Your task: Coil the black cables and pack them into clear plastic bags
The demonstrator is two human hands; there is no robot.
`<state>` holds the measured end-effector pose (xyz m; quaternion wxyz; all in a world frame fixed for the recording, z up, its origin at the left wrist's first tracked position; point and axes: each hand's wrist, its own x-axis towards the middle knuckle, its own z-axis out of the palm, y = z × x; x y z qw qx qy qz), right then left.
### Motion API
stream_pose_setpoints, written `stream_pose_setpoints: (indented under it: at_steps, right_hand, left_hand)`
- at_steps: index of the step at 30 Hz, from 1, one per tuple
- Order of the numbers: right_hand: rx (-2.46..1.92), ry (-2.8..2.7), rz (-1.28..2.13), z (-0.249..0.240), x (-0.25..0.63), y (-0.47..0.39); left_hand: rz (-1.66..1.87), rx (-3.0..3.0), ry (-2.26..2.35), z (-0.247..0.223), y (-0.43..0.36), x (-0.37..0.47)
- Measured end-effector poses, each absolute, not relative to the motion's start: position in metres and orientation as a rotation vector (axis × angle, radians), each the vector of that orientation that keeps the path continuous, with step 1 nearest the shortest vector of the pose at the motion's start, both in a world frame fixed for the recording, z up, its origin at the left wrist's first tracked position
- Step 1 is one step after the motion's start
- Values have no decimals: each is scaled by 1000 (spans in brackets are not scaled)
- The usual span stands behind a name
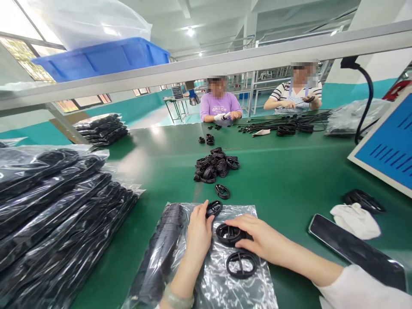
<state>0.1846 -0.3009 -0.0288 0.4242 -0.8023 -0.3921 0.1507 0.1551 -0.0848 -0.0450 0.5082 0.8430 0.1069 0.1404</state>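
A clear plastic bag (pixel 219 274) lies flat on the green table, with a long row of black coiled cables (pixel 162 253) packed along its left side. My left hand (pixel 198 225) is over the bag, thumb and fingers closed on a small coiled cable (pixel 214 208). To its right, my right hand (pixel 257 236) has its thumb and fingers around another coiled cable (pixel 228 234) resting on the bag. Just below that one is a loose coil (pixel 241 265). Beyond the bag lie a single coil (pixel 222 191) and a heap of coiled cables (pixel 215 165).
Filled bags (pixel 58 214) are stacked high at the left. A phone (pixel 357 251), a white cloth (pixel 355 219) and a blue-fronted box (pixel 389 143) are at the right. Across the table (pixel 283 171) two people sit handling small parts. A shelf rail (pixel 206 60) crosses above.
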Motion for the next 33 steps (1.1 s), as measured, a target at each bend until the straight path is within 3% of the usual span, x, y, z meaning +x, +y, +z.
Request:
stream_pose_setpoints:
  at_steps: [6, 9, 13, 22, 33]
  right_hand:
    - [-1960, -945, 503, -20, 197, -315]
    - [-1927, -843, 351, -9, 193, -313]
    - [-1779, -713, 120, 4, 182, -303]
    - [-1777, -909, 111, 7, 175, -301]
    - [-1726, -857, 539, 24, 184, -316]
  left_hand:
    - [134, 1573, 322, -22, -89, 147]
    - [-65, 1188, 342, -5, -96, 138]
    - [-206, 1144, 162, 9, -106, 128]
    - [-352, 1139, -51, 5, -110, 119]
    - [-451, 1004, -59, 9, -107, 117]
